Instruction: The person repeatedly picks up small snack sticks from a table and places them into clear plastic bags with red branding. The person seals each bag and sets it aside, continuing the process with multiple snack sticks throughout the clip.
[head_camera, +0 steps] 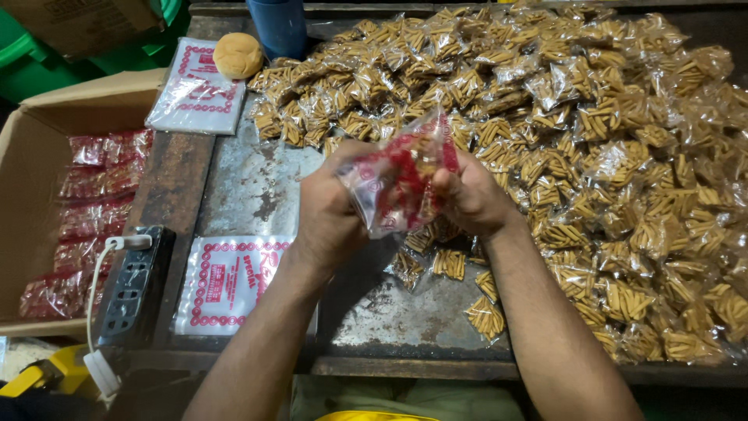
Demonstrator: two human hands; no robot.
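We have both hands up over the middle of the counter [257,183], left hand [327,214] and right hand [467,199] each clenched on one side of a red-printed clear bag [401,179] that already has several small snack packets inside it. The bag is held off the surface, tilted, mouth toward the top, between the two fists.

Step in hand, as we read it: filling or settling the outer bag (contents partly hidden by the red print, count not readable). Our guess is the next move calls for one hand to keep the mouth gripped while the other frees up, with a firm hold so the packets don't slide out.

Just under the hands lie a few loose packets [450,263]; to the right the big heap of clear snack packets [592,148] covers the counter. Left of the hands, a flat empty printed bag [226,282], another stack of them [195,90] further back, a power strip [134,284], and a cardboard box [23,148] holding filled red bags [93,203].
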